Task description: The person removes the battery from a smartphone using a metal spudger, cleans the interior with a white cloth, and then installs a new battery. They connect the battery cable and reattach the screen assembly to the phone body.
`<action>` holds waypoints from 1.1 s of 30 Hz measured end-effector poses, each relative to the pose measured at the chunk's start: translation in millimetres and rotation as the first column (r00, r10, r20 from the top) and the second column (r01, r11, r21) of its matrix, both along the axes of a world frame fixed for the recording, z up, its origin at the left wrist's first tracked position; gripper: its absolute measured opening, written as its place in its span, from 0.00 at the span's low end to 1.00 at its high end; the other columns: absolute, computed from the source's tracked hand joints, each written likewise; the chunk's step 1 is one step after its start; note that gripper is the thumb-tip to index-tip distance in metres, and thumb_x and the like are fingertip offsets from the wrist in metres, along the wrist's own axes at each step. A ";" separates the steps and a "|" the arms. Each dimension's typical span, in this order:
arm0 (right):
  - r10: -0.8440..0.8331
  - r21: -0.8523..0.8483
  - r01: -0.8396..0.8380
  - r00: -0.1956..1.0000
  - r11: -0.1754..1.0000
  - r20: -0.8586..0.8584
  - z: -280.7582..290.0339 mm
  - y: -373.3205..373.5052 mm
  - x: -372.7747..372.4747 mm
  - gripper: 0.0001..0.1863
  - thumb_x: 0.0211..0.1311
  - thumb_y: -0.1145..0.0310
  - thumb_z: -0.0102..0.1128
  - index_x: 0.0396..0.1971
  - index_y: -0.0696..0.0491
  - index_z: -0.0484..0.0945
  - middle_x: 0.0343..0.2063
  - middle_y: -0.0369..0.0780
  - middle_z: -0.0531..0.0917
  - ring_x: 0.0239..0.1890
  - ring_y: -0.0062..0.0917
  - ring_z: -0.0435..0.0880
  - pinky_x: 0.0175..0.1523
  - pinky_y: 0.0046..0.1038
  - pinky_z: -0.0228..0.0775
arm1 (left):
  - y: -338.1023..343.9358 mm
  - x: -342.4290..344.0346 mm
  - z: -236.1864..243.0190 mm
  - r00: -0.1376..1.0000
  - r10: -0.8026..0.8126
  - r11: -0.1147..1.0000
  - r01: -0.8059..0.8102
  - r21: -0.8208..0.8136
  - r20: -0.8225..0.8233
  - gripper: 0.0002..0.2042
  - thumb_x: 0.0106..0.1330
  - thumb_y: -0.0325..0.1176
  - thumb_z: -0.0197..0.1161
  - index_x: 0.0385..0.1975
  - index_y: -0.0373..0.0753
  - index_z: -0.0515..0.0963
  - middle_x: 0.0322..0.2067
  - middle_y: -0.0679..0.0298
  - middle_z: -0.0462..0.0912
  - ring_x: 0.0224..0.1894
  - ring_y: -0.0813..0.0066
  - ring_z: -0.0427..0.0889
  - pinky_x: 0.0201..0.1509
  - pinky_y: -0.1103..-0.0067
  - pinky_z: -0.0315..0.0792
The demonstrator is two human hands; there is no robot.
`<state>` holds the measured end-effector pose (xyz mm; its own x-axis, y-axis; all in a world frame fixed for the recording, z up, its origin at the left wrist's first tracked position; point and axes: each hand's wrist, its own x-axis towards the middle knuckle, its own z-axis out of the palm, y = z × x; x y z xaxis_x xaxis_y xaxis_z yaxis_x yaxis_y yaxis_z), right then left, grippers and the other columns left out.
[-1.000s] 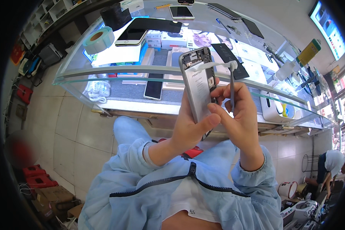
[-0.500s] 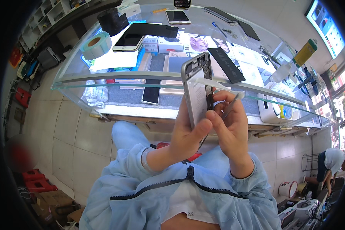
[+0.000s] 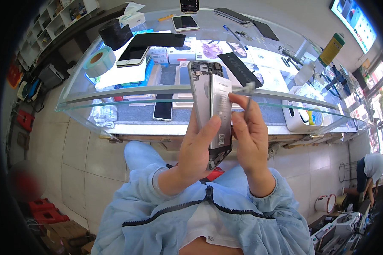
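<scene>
My left hand (image 3: 195, 146) is closed around an opened phone (image 3: 201, 87), its inner side facing me and its circuit parts showing at the top. A silver battery (image 3: 220, 102) sits askew in the phone, toward its right side, with my left thumb on its lower left edge. At the battery's right edge is my right hand (image 3: 251, 136), its index fingertip touching or very near it. A thin metal tool (image 3: 248, 106), perhaps tweezers, stands up from the right hand's curled fingers. Whitish, crumpled stuff (image 3: 247, 88) clings to its tip.
Before me is a glass display counter (image 3: 157, 90). On it lie a black battery (image 3: 236, 70), a white-framed phone (image 3: 132, 56), a tape roll (image 3: 99, 61) and another phone (image 3: 185, 23). At right stands a yellow-green bottle (image 3: 331, 50). A person (image 3: 372, 170) bends over at far right.
The phone has turned to face me more, and the battery now stands askew in it. The whitish strip that stretched from the phone to the tool is now bunched at the tool's tip.
</scene>
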<state>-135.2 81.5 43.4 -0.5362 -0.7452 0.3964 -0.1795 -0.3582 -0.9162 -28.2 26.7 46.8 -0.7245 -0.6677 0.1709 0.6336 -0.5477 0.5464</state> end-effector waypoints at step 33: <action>-0.281 0.166 0.392 0.843 0.905 -0.459 60.2 -20.9 -159.5 0.22 0.55 0.70 0.63 0.49 0.60 0.69 0.29 0.45 0.84 0.28 0.21 0.83 0.31 0.19 0.73 | -61.0 56.8 -12.1 0.979 -0.082 0.996 0.073 -0.059 -0.187 0.34 0.69 0.55 0.39 0.67 0.39 0.44 0.63 0.39 0.52 0.62 0.45 0.62 0.62 0.57 0.64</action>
